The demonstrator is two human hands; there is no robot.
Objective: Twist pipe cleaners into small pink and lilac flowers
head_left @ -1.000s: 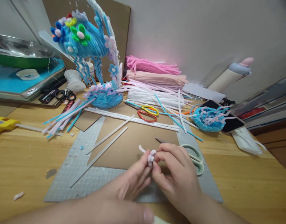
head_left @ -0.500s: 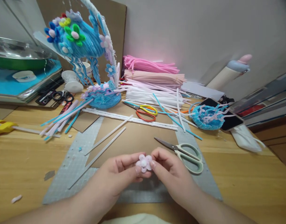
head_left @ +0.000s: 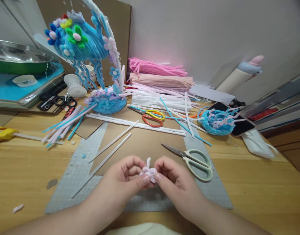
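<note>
Between my hands is a small pale pink pipe-cleaner flower [head_left: 149, 173], with a short white stem end standing up from its far side. My left hand [head_left: 131, 174] pinches its left petals between thumb and fingers. From the other side, my right hand [head_left: 171, 176] grips the right petals with thumb and forefinger. Both hands are above the grey cutting mat [head_left: 208, 199]. Green-handled scissors [head_left: 189, 161] lie just right of my right hand. Two clear glue sticks [head_left: 110, 151] rest left of the hands, on a brown cardboard sheet [head_left: 145, 143].
A blue flower-covered hanging ornament [head_left: 83, 39] stands at back left. Bundles of pink pipe cleaners [head_left: 157, 67] line the wall. Red-and-yellow scissors [head_left: 152, 118] lie ahead; a blue woven piece [head_left: 217, 122] sits beside a phone [head_left: 243, 125] at right. A yellow glue gun [head_left: 3, 135] is at left.
The flower has been turned and tilted in my fingers; its white stem end now shows at the top. Both hands stay close together, still holding it.
</note>
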